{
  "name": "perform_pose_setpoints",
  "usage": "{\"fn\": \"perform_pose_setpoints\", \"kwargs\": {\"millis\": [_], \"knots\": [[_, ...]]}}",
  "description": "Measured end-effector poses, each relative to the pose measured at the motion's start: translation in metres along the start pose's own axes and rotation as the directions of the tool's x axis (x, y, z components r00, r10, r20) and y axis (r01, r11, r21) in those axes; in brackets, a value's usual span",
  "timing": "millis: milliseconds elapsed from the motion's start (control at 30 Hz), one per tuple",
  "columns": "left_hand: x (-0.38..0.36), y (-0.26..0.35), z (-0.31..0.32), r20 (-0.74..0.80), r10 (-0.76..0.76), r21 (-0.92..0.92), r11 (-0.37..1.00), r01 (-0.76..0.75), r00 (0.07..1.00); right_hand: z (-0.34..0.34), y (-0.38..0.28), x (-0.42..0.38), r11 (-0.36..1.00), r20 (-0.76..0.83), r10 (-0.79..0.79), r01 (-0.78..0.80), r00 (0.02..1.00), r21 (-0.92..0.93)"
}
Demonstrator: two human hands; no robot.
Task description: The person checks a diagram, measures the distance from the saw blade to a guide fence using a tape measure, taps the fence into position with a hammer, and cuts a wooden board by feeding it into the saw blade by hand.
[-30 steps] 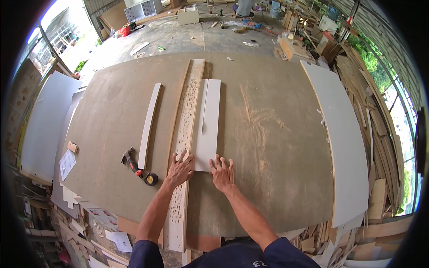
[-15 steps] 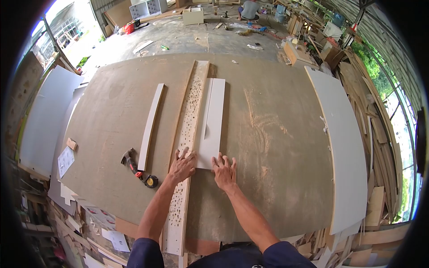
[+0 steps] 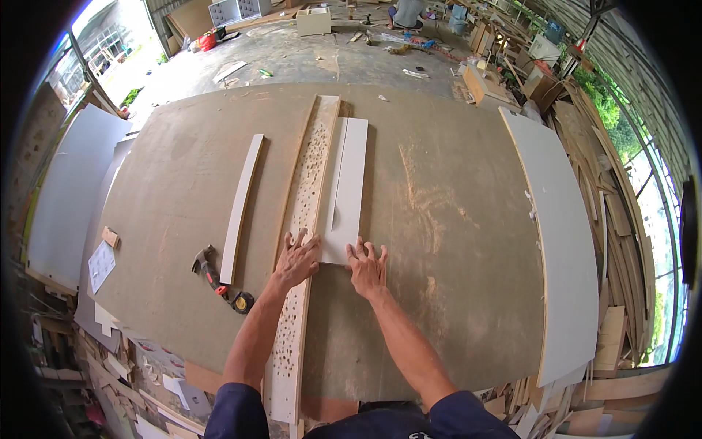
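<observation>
A long board dotted with holes (image 3: 311, 168) lies lengthwise over the brown worktable (image 3: 468, 293). Against its right side rests a white panel (image 3: 349, 197) with a narrow strip along its left part. My left hand (image 3: 296, 261) has its fingers spread on the dotted board, its fingertips near the panel's lower left corner. At the panel's lower right corner, my right hand (image 3: 368, 268) touches the edge with spread fingers. Neither hand is wrapped round anything.
Left of my hands are a thin white strip (image 3: 242, 212), a hammer (image 3: 210, 272) and a tape measure (image 3: 242, 301). A large white board (image 3: 567, 249) lies along the right edge. A person (image 3: 407, 14) crouches far back.
The white panel has shifted slightly away from me along the dotted board. My right hand has moved forward a little with it; my left hand stays on the dotted board.
</observation>
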State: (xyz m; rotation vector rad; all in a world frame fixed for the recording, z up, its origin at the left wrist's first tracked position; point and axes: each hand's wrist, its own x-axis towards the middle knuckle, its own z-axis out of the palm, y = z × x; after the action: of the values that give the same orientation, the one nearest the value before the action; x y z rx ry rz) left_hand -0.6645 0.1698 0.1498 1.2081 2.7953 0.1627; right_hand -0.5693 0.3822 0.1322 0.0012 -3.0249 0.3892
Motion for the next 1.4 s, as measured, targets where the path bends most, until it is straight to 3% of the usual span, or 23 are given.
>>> {"fn": "perform_pose_setpoints", "kwargs": {"millis": [833, 1067, 1133, 1233, 1400], "knots": [[0.032, -0.012, -0.02, 0.113, -0.004, 0.051, 0.999, -0.002, 0.994, -0.003, 0.012, 0.031, 0.999, 0.013, 0.006, -0.005, 1.0, -0.038], [0.036, -0.016, -0.008, 0.094, -0.011, 0.026, 1.0, 0.009, 0.995, -0.008, 0.011, 0.034, 1.0, 0.05, 0.018, -0.017, 0.999, -0.024], [0.037, -0.018, -0.002, -0.006, 0.003, 0.002, 1.0, -0.003, 1.0, -0.008, 0.012, 0.035, 1.0, 0.07, 0.026, -0.025, 0.997, -0.017], [0.038, -0.016, -0.01, 0.078, -0.015, 0.03, 0.999, 0.013, 0.997, -0.007, 0.013, 0.037, 0.999, 0.077, 0.029, -0.028, 0.997, -0.017], [0.041, -0.018, -0.009, 0.071, -0.012, 0.043, 0.999, 0.009, 0.997, -0.002, 0.014, 0.041, 0.999, 0.057, 0.035, -0.034, 0.998, -0.015]]}}
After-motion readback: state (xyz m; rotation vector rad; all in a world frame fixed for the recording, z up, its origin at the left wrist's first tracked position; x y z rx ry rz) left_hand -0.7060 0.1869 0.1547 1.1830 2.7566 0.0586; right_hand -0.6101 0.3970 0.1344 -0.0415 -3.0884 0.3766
